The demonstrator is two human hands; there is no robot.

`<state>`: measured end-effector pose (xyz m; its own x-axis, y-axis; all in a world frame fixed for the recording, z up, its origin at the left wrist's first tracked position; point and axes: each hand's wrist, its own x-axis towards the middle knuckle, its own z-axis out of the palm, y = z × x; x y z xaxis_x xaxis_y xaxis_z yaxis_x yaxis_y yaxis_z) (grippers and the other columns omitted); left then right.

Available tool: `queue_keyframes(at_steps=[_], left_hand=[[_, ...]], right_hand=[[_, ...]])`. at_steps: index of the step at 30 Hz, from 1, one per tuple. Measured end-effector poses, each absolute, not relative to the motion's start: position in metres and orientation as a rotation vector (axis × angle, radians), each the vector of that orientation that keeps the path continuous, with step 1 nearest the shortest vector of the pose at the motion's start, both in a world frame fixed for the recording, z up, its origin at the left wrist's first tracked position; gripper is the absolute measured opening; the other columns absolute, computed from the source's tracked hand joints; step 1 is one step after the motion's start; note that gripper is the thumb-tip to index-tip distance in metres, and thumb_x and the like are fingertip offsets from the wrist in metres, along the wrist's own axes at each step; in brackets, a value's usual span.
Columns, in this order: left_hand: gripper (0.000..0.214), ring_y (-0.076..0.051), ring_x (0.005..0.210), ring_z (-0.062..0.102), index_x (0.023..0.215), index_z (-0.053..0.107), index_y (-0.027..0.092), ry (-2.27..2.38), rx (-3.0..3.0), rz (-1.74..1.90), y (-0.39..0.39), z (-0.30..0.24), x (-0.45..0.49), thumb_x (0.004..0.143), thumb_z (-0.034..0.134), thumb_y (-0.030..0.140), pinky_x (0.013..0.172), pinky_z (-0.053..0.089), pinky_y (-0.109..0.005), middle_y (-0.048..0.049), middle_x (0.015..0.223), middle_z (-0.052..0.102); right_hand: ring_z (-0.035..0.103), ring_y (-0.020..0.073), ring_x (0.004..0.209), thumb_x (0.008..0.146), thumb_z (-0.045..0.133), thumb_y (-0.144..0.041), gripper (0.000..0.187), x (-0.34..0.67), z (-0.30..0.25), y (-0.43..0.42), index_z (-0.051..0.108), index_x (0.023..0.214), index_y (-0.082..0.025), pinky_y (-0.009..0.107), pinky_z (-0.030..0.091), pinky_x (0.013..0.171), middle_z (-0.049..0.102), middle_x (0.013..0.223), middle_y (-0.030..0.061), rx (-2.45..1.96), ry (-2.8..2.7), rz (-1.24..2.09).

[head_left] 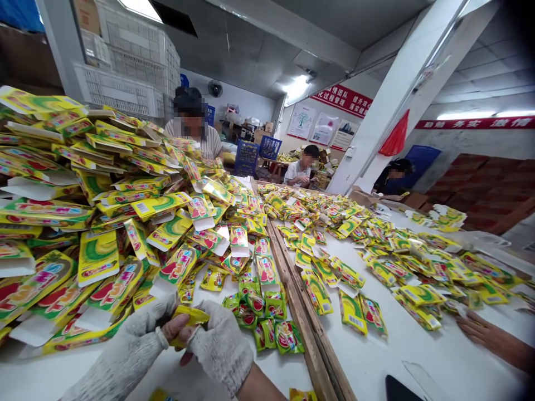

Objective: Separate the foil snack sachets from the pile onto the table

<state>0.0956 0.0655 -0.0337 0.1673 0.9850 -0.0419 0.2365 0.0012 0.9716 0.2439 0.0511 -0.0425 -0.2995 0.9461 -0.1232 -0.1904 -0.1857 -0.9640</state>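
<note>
I see my left hand (140,334) and right hand (219,342), both in white knitted fingerless gloves, meeting low over the white worktop (418,345). The fingers of both are clenched on one small yellow foil sachet (190,320), held between them just above the surface. A heap of flat yellow-green printed cartons (83,211) rises to my left; loose green-and-red sachets (271,328) lie just beside my right hand. Another person's bare hand (474,326) rests at the far right.

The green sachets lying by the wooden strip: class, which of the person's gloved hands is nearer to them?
Right. The right hand lies just left of the green sachets, close beside them. The left hand is farther left, with the right hand between it and them.
</note>
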Motion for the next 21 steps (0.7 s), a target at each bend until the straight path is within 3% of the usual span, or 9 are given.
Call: queue_keyframes(at_steps=[7,15,21], left_hand=[[0.031,-0.019,0.066,0.059,0.069,0.061,0.019,1.079,1.61,0.884,0.049,-0.024,0.102,0.079,0.059,0.049,0.063,0.052,-0.028,-0.0033,0.069,0.063],[0.032,-0.016,0.065,0.057,0.07,0.058,0.019,1.172,1.726,1.032,0.053,-0.03,0.095,0.081,0.056,0.048,0.059,0.05,-0.023,-0.0014,0.069,0.061],[0.026,-0.018,0.08,0.061,0.086,0.061,0.02,1.313,2.017,0.995,0.064,-0.04,0.093,0.087,0.049,0.044,0.073,0.051,-0.026,-0.0027,0.084,0.064]], right_hand=[[0.051,0.0088,0.044,0.058,0.074,-0.048,0.036,0.248,-0.037,0.048,0.055,0.064,-0.019,0.019,0.043,0.038,0.055,0.057,-0.0032,-1.134,-1.263,1.532],[0.051,0.007,0.044,0.072,0.065,-0.038,0.024,0.243,-0.045,0.046,0.062,0.082,-0.016,0.016,0.041,0.038,0.056,0.059,-0.0038,-1.157,-1.398,1.454],[0.046,0.0056,0.042,0.078,0.059,-0.044,0.029,0.266,-0.046,0.066,0.062,0.09,-0.018,0.018,0.039,0.039,0.06,0.07,-0.0021,-1.106,-0.994,1.136]])
